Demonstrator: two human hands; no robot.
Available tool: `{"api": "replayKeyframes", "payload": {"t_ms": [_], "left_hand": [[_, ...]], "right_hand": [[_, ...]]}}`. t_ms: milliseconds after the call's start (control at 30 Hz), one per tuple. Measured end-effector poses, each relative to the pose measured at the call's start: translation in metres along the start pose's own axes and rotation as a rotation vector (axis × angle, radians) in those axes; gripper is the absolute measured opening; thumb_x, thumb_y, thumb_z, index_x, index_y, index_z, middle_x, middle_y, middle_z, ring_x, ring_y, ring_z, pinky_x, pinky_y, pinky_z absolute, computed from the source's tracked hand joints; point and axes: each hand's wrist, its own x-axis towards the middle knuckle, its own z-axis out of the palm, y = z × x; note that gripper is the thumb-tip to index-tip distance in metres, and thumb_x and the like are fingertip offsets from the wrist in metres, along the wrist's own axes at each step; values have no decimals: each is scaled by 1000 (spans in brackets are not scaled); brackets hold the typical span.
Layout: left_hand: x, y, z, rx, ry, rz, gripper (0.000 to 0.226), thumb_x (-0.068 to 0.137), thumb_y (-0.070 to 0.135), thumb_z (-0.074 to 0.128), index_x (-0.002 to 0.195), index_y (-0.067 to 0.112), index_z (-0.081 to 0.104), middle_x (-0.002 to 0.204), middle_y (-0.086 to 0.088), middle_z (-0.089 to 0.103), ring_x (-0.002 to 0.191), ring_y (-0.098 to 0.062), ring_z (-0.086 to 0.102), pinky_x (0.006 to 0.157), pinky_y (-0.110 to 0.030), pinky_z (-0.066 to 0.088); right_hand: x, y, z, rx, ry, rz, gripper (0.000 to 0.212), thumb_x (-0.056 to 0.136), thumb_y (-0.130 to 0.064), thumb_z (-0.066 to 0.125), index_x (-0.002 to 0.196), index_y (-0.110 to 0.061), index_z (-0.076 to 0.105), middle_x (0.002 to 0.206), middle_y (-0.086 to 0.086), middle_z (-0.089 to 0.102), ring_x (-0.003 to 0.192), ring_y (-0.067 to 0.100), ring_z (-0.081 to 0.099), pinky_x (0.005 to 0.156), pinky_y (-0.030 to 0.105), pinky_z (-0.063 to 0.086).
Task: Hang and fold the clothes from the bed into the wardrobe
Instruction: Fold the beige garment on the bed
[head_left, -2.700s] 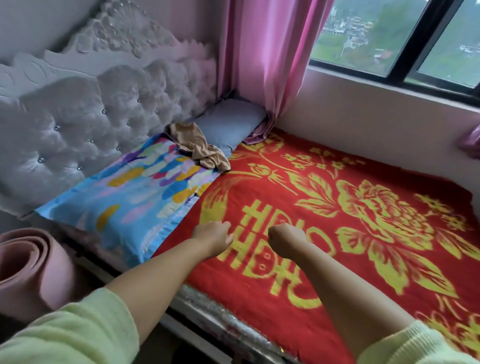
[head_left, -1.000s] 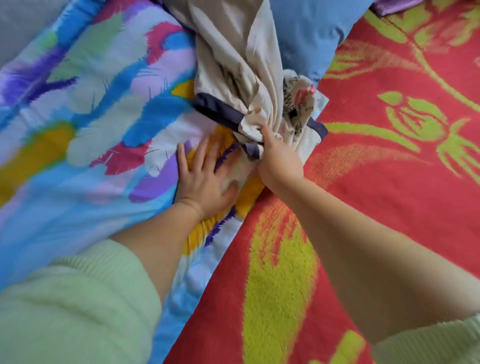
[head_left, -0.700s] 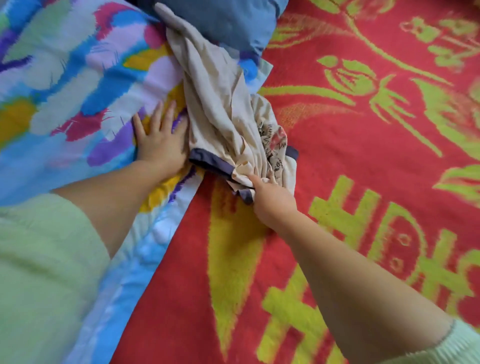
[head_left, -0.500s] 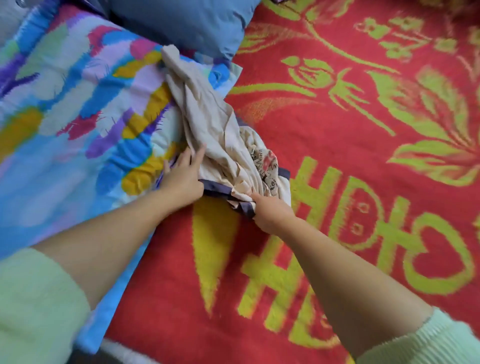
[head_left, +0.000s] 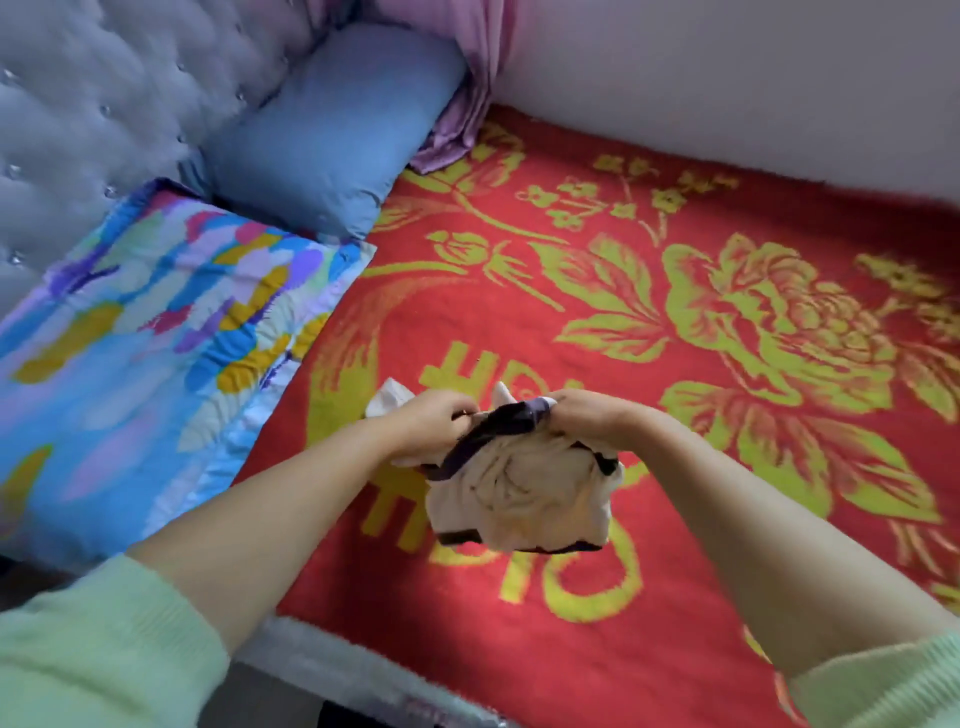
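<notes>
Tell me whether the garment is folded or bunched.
Bunched. The garment hangs crumpled from both hands, left hand and right hand gripping its dark trim.

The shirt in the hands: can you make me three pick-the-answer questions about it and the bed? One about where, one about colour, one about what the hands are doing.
1. Where is the shirt?
A. on the patterned pillow
B. held up over the red blanket
C. on the blue pillow

2. What colour is the shirt's trim?
A. dark
B. green
C. pink

3. What are the hands doing?
A. lying flat on the blanket
B. only one holds the shirt
C. both grip the shirt's top edge

Answers:
1 B, it hangs from the hands above the red blanket.
2 A, a dark band runs along the cream cloth's edge.
3 C, the left hand and right hand each pinch the dark edge.
</notes>
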Motion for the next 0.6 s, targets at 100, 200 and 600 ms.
{"api": "replayKeyframes", "payload": {"t_ms": [100,200,600], "left_hand": [[-28,51,-5,-56,41,21,23,96,13,40,87,24,58,83,9,58,85,-17,53,65,-27,34],[-45,91,-10,-111,144,40,22,97,14,40,87,24,58,84,12,57,90,-15,52,64,-23,33],[-70,238,-32,-452,275,409,26,86,23,53,108,11,58,98,-13,65,86,-21,64,78,-38,54]], "right_hand": [[-66,20,-19,83,104,-72,29,86,-19,42,86,-28,69,84,1,72,80,26,67,77,42,54],[-117,26,-38,65,220,-157,29,84,-7,43,93,-17,67,83,6,68,72,27,62,72,40,55],[-209,9,-70,298,730,-306,15,81,-8,56,69,-10,65,55,2,50,47,14,42,43,23,33]]}}
